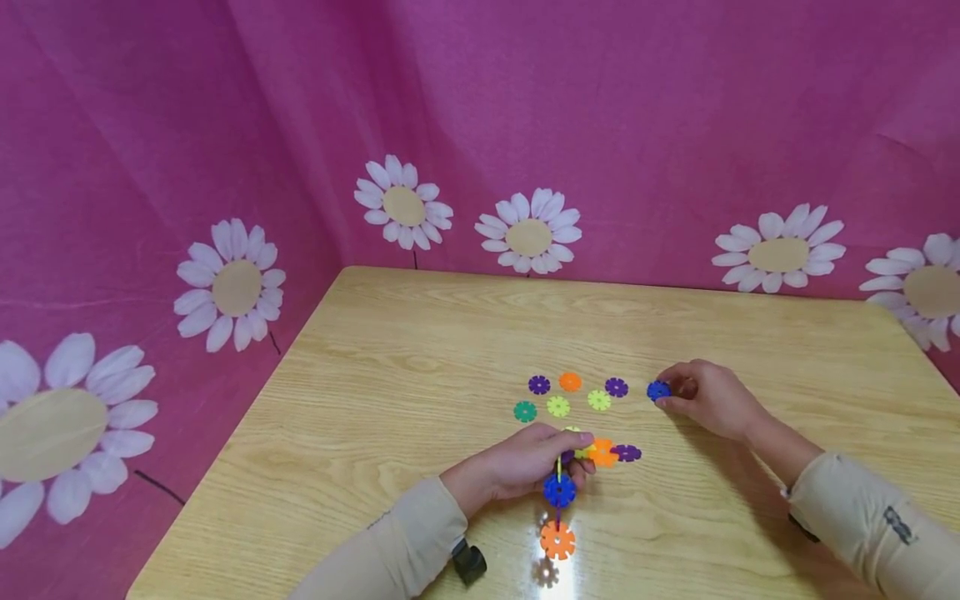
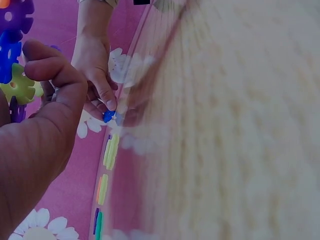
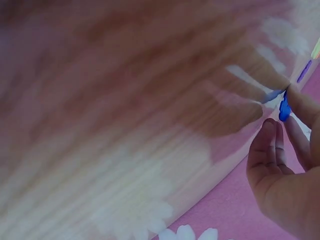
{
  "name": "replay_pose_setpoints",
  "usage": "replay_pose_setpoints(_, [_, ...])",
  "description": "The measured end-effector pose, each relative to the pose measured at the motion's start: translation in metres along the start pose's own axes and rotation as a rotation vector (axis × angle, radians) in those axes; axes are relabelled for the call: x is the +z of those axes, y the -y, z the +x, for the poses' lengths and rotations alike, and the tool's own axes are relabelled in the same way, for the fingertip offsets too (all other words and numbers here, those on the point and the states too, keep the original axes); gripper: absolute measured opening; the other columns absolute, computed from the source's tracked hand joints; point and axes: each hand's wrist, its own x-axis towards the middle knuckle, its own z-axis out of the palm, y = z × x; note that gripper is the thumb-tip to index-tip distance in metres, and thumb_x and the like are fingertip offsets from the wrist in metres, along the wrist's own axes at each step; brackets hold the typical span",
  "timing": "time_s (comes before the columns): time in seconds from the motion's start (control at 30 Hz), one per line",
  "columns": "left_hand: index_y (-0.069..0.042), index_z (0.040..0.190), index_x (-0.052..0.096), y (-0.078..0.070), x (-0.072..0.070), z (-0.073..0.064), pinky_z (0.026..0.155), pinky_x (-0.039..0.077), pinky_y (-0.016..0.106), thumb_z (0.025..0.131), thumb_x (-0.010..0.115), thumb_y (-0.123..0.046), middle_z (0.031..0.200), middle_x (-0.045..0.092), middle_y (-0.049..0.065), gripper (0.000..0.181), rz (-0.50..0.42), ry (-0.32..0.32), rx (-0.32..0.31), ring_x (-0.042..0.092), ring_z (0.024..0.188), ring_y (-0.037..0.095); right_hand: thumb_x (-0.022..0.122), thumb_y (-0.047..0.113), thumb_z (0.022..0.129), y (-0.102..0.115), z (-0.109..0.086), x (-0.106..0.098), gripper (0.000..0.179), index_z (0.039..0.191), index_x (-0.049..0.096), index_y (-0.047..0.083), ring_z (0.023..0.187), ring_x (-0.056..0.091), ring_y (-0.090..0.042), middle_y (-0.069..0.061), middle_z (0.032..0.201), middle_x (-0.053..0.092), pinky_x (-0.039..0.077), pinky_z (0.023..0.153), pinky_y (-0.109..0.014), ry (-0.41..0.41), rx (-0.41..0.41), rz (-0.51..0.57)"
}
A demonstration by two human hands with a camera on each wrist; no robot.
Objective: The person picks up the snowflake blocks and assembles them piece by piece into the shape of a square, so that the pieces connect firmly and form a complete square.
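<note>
My left hand (image 1: pixel 528 463) grips a chain of interlocked notched plastic discs above the table. Part of the chain points right, with an orange disc (image 1: pixel 602 452) and a purple disc (image 1: pixel 627 453) at its end. Another part hangs down, with a blue disc (image 1: pixel 559 490) above an orange disc (image 1: pixel 557 541). To the right, my right hand (image 1: pixel 716 398) pinches a single blue disc (image 1: pixel 658 391) between thumb and fingers at the tabletop. In the right wrist view, that blue disc (image 3: pixel 284 107) is tilted on its edge. My left fingers hide some of the chain.
Several loose discs lie behind the left hand, among them a green disc (image 1: pixel 525 412), an orange disc (image 1: pixel 570 382) and a purple disc (image 1: pixel 617 387). The wooden table (image 1: pixel 375 375) meets a pink curtain (image 1: pixel 637 125) with daisies at its back and left edges.
</note>
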Motion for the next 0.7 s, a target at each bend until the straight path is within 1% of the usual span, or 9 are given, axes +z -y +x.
replay_pose_setpoints(0.17, [0.015,0.096,0.060,-0.001,0.000,0.000,0.058,0.049,0.022,0.092,0.052,-0.040,0.070,0.060,0.004,0.056,-0.001,0.000,0.003,0.057,0.070,0.013,0.074,0.015,0.078,0.004,-0.004,0.005,0.028,0.103,0.066,0.005,0.077,0.062,-0.019,-0.008,0.091,0.066,0.053,0.070,-0.039,-0.061,-0.033,0.023])
replay_pose_setpoints(0.33, [0.012,0.092,0.062,0.000,-0.001,0.000,0.058,0.050,0.023,0.092,0.052,-0.039,0.069,0.060,0.005,0.052,-0.010,-0.001,0.003,0.057,0.069,0.014,0.073,0.007,0.078,0.009,-0.006,0.008,0.026,0.103,0.067,0.004,0.078,0.064,-0.020,-0.011,0.095,0.066,0.054,0.068,-0.037,-0.089,-0.072,0.019])
replay_pose_setpoints(0.5, [0.007,0.089,0.063,0.001,-0.001,0.000,0.057,0.050,0.023,0.092,0.052,-0.039,0.069,0.060,0.005,0.048,-0.017,-0.002,0.011,0.057,0.069,0.013,0.074,0.007,0.077,0.013,-0.009,0.008,0.028,0.104,0.068,0.002,0.077,0.064,-0.018,-0.011,0.093,0.066,0.054,0.064,-0.033,-0.105,-0.093,-0.012])
replay_pose_setpoints(0.6, [0.012,0.092,0.061,0.001,-0.002,0.000,0.057,0.050,0.023,0.092,0.052,-0.039,0.069,0.060,0.004,0.052,-0.012,-0.002,0.013,0.057,0.068,0.013,0.074,0.008,0.077,0.015,-0.012,0.005,0.029,0.104,0.069,0.002,0.075,0.064,-0.016,-0.008,0.089,0.067,0.053,0.061,-0.028,-0.102,-0.106,-0.008])
replay_pose_setpoints(0.7, [0.016,0.096,0.059,0.001,-0.002,0.000,0.056,0.049,0.022,0.092,0.052,-0.039,0.068,0.060,0.004,0.056,-0.014,-0.003,0.014,0.057,0.067,0.013,0.074,0.008,0.077,0.019,-0.019,0.003,0.028,0.104,0.069,0.003,0.074,0.065,-0.014,-0.007,0.088,0.069,0.052,0.059,-0.023,-0.093,-0.125,0.019])
